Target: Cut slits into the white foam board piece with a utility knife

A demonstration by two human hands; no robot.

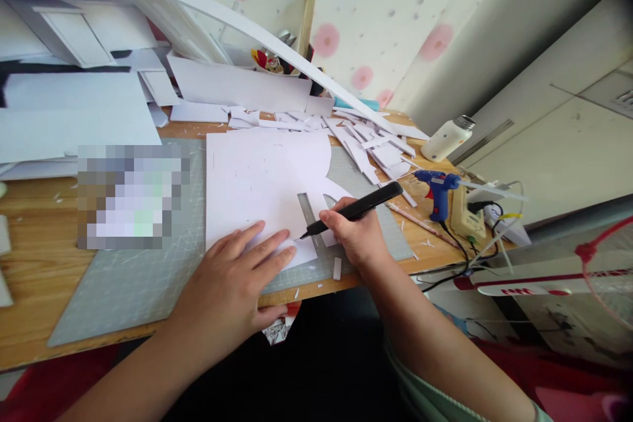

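My left hand (237, 277) lies flat, fingers spread, on the near edge of a white sheet of board (262, 178) that rests on a grey cutting mat (138, 277). My right hand (353, 234) grips a black craft knife (356, 210), its tip touching the sheet beside a metal ruler (309, 211) that lies across the sheet's lower right part. The two hands are close together at the front edge of the wooden desk (34, 270).
White offcuts (366, 142) are strewn behind the sheet, with stacked white boards (74, 105) at the left. A blue glue gun (435, 184), a power strip (465, 214), cables and a white bottle (448, 138) sit at the desk's right end. A blurred patch covers part of the mat.
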